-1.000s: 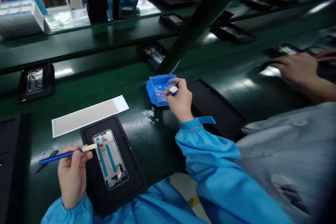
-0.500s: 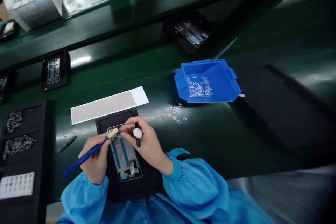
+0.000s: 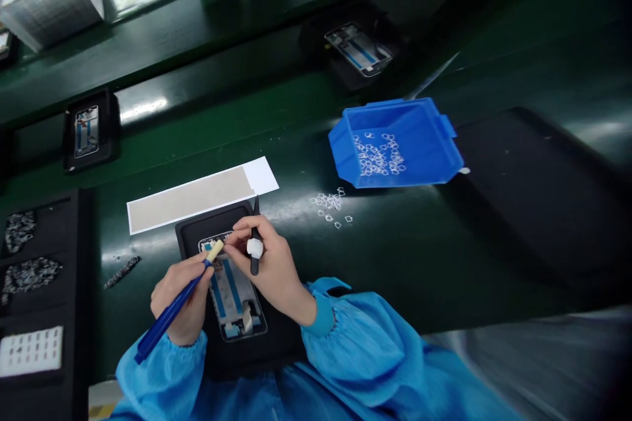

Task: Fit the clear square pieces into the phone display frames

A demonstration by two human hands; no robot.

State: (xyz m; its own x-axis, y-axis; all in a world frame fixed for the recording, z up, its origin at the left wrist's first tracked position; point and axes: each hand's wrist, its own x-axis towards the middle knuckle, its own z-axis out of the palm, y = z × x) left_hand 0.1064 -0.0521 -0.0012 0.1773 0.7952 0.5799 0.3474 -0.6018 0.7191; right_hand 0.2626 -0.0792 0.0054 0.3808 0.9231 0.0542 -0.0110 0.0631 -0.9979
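Note:
A phone frame [image 3: 234, 296] with blue strips lies in a black tray [image 3: 207, 227] near the front edge of the green bench. My left hand [image 3: 180, 302] is closed around a blue stick [image 3: 165, 319] whose cream tip touches the frame's top end. My right hand [image 3: 269, 266] is closed around a black tool with a white bulb [image 3: 255, 248], its fingertips pinched right beside the stick's tip over the frame. A blue bin [image 3: 395, 141] of small metal square rings sits to the upper right, with several loose rings [image 3: 330, 205] on the bench in front of it.
A white and tan strip of paper [image 3: 197, 196] lies behind the tray. A black compartment tray [image 3: 34, 289] with small parts stands at the left. A large black mat [image 3: 533, 197] lies at the right. Trays with phone frames [image 3: 87, 131] [image 3: 360, 49] ride the belt behind.
One second ago my right hand was at the blue bin; it has come back to the phone frame and now meets the stick's tip. The view has tilted down and left.

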